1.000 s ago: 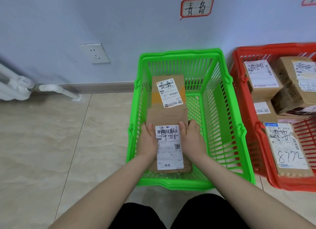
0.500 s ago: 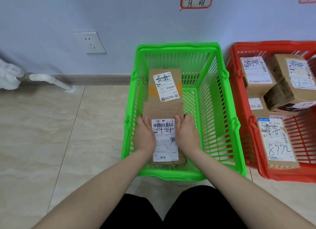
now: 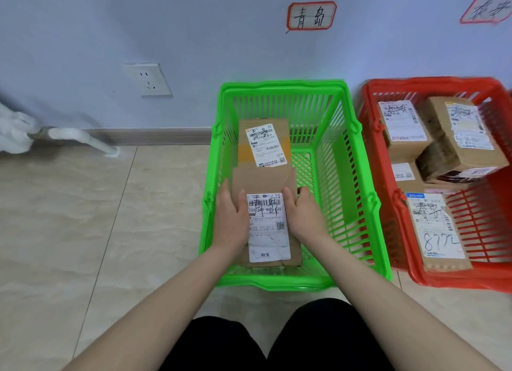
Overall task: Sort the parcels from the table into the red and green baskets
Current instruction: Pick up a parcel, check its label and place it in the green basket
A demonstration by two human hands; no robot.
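A green basket (image 3: 357,193) stands on the floor against the wall. Inside it, both my hands hold a flat brown parcel (image 3: 263,180) with a white shipping label. My left hand (image 3: 231,218) grips its left edge and my right hand (image 3: 304,215) grips its right edge, thumbs on top. The parcel lies low in the near left part of the basket; whether it rests on the bottom I cannot tell. Behind it a second brown labelled parcel (image 3: 264,143) leans toward the back wall. The red basket (image 3: 388,193) stands right of the green one with several labelled parcels (image 3: 437,229).
Two handwritten paper signs hang on the wall, one (image 3: 310,17) above the green basket and one (image 3: 489,9) above the red. A wall socket (image 3: 149,79) and a white pipe (image 3: 83,139) are at the left. Tiled floor spreads to the left. My dark-clad knees (image 3: 277,340) are below.
The view has shifted slightly, so the baskets sit a little differently in the frame. My hands keep the same hold on the parcel inside the green basket.
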